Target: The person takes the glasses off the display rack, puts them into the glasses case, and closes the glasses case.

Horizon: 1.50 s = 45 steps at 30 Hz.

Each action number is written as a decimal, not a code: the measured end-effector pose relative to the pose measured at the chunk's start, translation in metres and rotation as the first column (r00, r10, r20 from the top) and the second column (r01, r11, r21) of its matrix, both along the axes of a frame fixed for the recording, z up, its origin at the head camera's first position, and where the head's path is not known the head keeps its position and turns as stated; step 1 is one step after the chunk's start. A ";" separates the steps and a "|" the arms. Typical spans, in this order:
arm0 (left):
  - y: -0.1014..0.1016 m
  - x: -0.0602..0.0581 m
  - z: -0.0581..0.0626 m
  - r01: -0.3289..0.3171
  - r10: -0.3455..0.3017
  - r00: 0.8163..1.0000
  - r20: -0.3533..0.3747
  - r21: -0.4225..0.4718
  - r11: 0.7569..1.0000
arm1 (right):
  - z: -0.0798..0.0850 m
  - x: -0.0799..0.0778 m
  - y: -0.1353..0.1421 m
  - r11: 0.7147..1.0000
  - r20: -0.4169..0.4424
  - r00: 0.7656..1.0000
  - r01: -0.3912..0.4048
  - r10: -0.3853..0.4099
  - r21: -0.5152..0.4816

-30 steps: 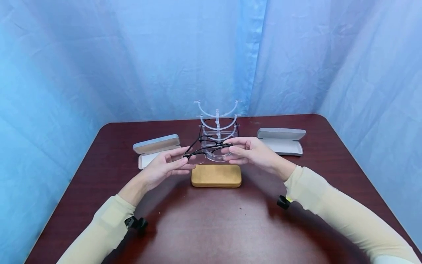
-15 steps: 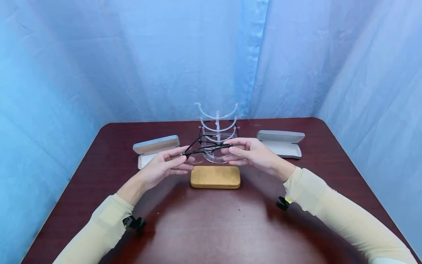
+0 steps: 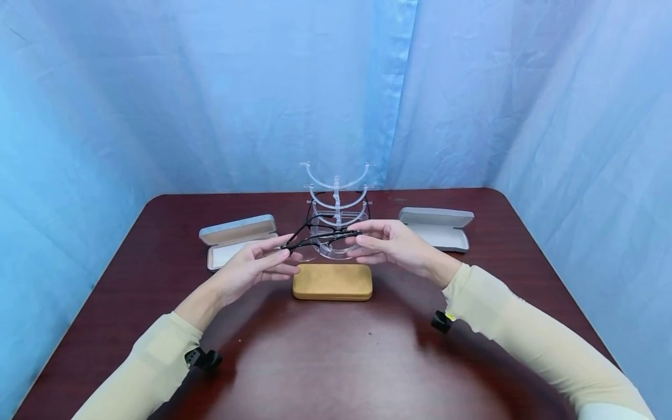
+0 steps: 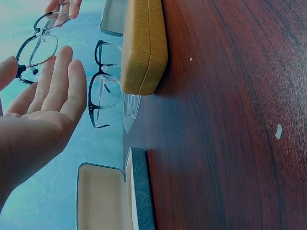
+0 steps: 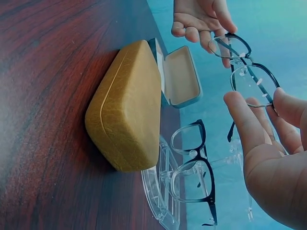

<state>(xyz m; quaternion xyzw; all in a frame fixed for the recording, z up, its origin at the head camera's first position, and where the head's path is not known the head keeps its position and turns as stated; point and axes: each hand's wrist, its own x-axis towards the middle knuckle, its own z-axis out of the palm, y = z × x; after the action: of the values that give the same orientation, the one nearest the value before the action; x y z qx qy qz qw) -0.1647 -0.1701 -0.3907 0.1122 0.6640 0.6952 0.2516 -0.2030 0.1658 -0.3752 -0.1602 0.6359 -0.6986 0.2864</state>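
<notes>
A pair of eyeglasses (image 5: 266,70) with black upper rims and clear lenses is held up between both hands, in front of the display stand. My left hand (image 3: 256,263) pinches one end of the frame between thumb and fingers, the other fingers spread beneath. At the opposite end, my right hand (image 3: 394,246) grips the frame in the same way. One arm of the glasses crosses behind the lenses in the right wrist view. Below the hands lies a closed mustard-yellow glasses case (image 3: 332,282). A second pair of black-rimmed eyeglasses (image 5: 211,177) hangs low on the clear stand (image 3: 336,201).
An open glasses case (image 3: 237,230) with a pale lining stands at the left, behind the left hand. Another open grey case (image 3: 437,218) is at the back right. Blue curtains (image 3: 262,93) surround the dark red-brown wooden table (image 3: 325,361).
The head view has turned a little, so everything sits slightly further left in it. Both hands keep their hold on the eyeglasses, which barely move relative to the stand.
</notes>
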 end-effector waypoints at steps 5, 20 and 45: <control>0.000 0.000 -0.001 0.009 -0.009 1.000 -0.024 -0.024 1.000 | -0.002 0.001 -0.001 1.000 0.009 1.000 -0.002 0.002 -0.010; 0.007 -0.004 -0.001 0.045 -0.057 0.992 -0.113 -0.106 0.993 | -0.007 0.001 0.004 0.999 -0.059 0.997 0.043 -0.044 -0.015; 0.017 -0.014 -0.002 0.093 -0.092 0.995 -0.041 0.027 0.995 | -0.014 -0.010 0.012 0.998 -0.068 0.998 0.020 -0.017 0.055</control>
<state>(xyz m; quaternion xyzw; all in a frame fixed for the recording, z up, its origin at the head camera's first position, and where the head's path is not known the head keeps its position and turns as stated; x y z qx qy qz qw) -0.1788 -0.1529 -0.3927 0.1603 0.6528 0.6900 0.2685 -0.2125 0.1779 -0.3887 -0.1699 0.6660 -0.6773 0.2626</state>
